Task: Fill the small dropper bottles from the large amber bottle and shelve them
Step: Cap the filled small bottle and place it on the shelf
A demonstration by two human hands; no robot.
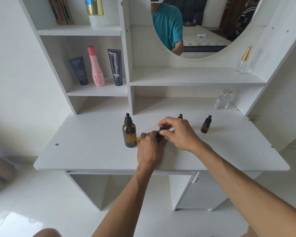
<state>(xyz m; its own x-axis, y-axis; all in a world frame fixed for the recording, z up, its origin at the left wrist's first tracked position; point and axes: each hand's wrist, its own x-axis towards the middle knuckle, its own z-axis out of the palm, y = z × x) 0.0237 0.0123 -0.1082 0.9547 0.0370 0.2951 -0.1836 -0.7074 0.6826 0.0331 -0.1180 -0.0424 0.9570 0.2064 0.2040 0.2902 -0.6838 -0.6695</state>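
The large amber bottle (129,134) with a black dropper cap stands upright on the white desk (92,151), just left of my hands. My left hand (151,147) grips the body of a small dropper bottle (161,132), mostly hidden by my fingers. My right hand (176,132) pinches that bottle's black cap from above. A second small amber dropper bottle (206,125) stands capped to the right. Behind my right hand only the black tip of a third small bottle (180,116) shows.
A clear glass perfume bottle (223,100) stands at the desk's back right, and another with a gold neck (243,60) on the shelf above. The left shelf (99,90) holds two dark tubes and a pink bottle (97,67). An oval mirror (203,23) hangs above.
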